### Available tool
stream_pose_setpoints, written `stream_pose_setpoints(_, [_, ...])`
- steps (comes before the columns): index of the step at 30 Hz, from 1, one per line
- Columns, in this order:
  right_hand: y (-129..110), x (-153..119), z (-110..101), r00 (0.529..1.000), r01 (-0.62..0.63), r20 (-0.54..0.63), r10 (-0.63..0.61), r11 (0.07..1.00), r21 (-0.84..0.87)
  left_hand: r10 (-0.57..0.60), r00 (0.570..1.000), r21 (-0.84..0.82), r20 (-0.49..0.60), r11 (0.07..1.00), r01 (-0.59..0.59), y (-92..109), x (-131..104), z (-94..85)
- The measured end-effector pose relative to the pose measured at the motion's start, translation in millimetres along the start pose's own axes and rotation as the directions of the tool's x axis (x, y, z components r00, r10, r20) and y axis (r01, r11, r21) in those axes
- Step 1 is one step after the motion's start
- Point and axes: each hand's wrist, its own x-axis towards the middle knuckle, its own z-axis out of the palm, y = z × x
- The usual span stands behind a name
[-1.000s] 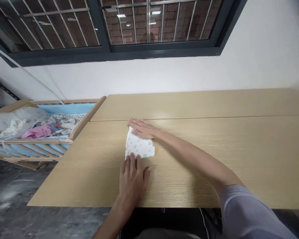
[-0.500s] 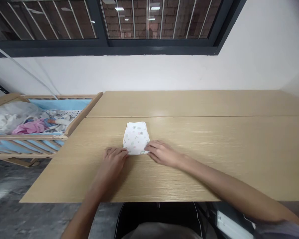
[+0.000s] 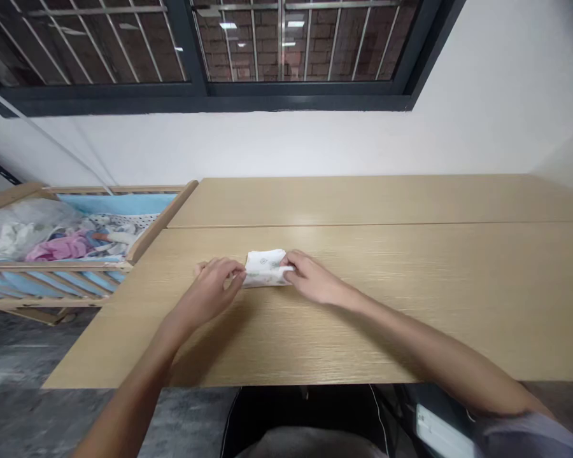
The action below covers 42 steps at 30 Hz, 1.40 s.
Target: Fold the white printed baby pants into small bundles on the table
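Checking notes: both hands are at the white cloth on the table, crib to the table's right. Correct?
Wrong side: the head view shows the crib left of the table, where the left hand and right hand are at the white cloth.

My view is mostly a pale wood desk (image 3: 386,273), running from left of centre to the right edge of the frame, with a thin seam crossing it lengthwise in its upper part. Just left of the desk's middle height, near the centre of the frame, I see a folded white cloth (image 3: 266,268) with a small print lying on it. At lower left, I make out a grey, mottled floor (image 3: 23,362) under a wooden crib (image 3: 57,296).
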Motion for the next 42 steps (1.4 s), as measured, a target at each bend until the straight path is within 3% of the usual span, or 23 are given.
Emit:
stream_pose_setpoints(4, [31, 44, 2, 0.993, -0.035, -0.117, 0.029, 0.998, -0.046, -0.088, 0.995, 0.026, 0.045, 0.996, 0.087, -20, 52, 7.9])
stream_pose_setpoints(8, [60, 69, 9, 0.984, -0.147, -0.115, 0.139, 0.987, -0.064, -0.143, 0.989, 0.084, 0.039, 0.987, 0.140, -35, 83, 30.0])
stream_pose_setpoints(11, [64, 68, 14, 0.982, -0.131, -0.155, 0.108, 0.981, -0.146, -0.154, 0.988, 0.114, -0.012, 0.981, 0.155, -33, 81, 41.6])
stream_pose_setpoints(14, [53, 57, 20, 0.975, 0.040, -0.192, -0.109, 0.943, -0.331, -0.101, 0.989, 0.125, -0.105, 0.986, 0.114, -20, 68, 52.6])
stream_pose_setpoints(16, [45, 49, 26, 0.968, 0.189, -0.072, -0.240, 0.887, -0.421, 0.012, 0.996, 0.113, -0.085, 0.994, -0.003, -10, 58, 64.3])
stream_pose_setpoints(18, [42, 43, 35, 0.954, 0.293, 0.075, -0.292, 0.841, -0.454, 0.102, 0.995, 0.104, -0.018, 0.990, -0.100, -6, 51, 79.2])
stream_pose_setpoints(20, [45, 40, 43, 0.946, 0.324, 0.156, -0.284, 0.816, -0.478, 0.110, 0.993, 0.124, 0.030, 0.986, -0.113, -7, 48, 93.5])
stream_pose_setpoints(23, [55, 36, 47, 0.947, 0.320, 0.181, -0.264, 0.799, -0.509, 0.096, 0.994, 0.177, 0.043, 0.979, -0.102, -18, 46, 105.3])
stream_pose_setpoints(31, [72, 15, 28, 0.976, 0.215, 0.131, -0.173, 0.850, -0.481, 0.053, 0.990, 0.154, 0.132, 0.985, -0.073, -41, 37, 89.7])
stream_pose_setpoints(34, [73, 10, 21, 0.978, 0.202, 0.137, -0.156, 0.866, -0.457, 0.086, 0.988, 0.160, 0.126, 0.981, -0.106, -38, 32, 81.1])
stream_pose_setpoints(38, [69, 10, 12, 0.969, 0.244, 0.143, -0.202, 0.877, -0.413, 0.208, 0.978, 0.216, 0.035, 0.954, -0.210, -28, 25, 70.1])
stream_pose_setpoints(42, [71, 13, 10, 0.970, 0.231, 0.166, -0.180, 0.895, -0.380, 0.217, 0.974, 0.220, 0.063, 0.949, -0.225, -25, 28, 66.1])
